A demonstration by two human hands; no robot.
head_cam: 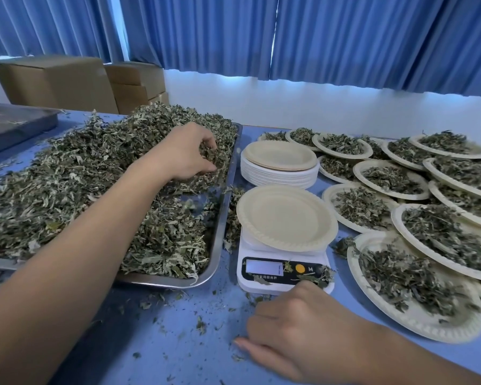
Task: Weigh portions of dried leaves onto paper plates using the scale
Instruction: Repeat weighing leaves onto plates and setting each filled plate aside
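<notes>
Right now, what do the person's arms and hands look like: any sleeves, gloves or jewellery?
The left hand and right hand wear no gloves, and no rings, watch or bracelet show. No sleeve is in view on either arm up to the frame edge.

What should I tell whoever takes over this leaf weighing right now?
Left hand grips a pinch of leaves in the tray.
Right hand rests on the table before the scale; its grip is hidden.
An empty plate sits on the scale; spare plates are stacked behind it.
Done: many filled plates on the right.
Left: fill and weigh this plate, then the stack.
</notes>
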